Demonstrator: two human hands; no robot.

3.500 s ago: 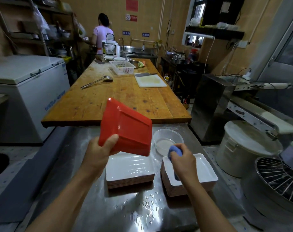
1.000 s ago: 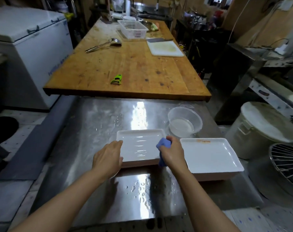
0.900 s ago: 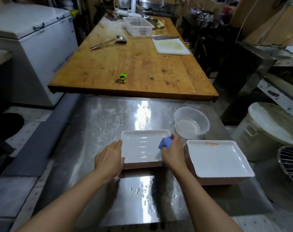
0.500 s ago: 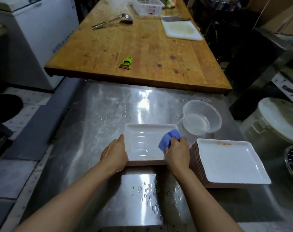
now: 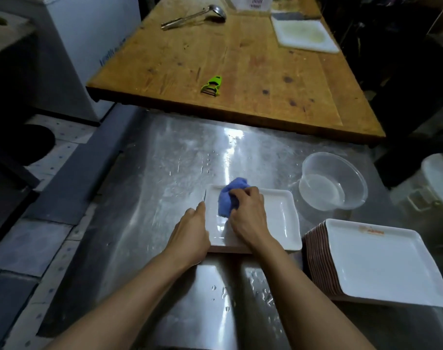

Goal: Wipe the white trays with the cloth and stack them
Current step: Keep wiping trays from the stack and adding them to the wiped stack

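Glossy white tray [image 5: 278, 218], wet shiny steel counter [image 5: 149, 198], matt wooden table [image 5: 253, 61].

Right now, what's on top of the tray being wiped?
The blue cloth, gripped by the right hand, lies on the white tray. Beneath cloth and hand, its surface is hidden.

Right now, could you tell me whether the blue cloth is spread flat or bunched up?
Bunched up: the blue cloth sits crumpled under the right hand on the white tray.
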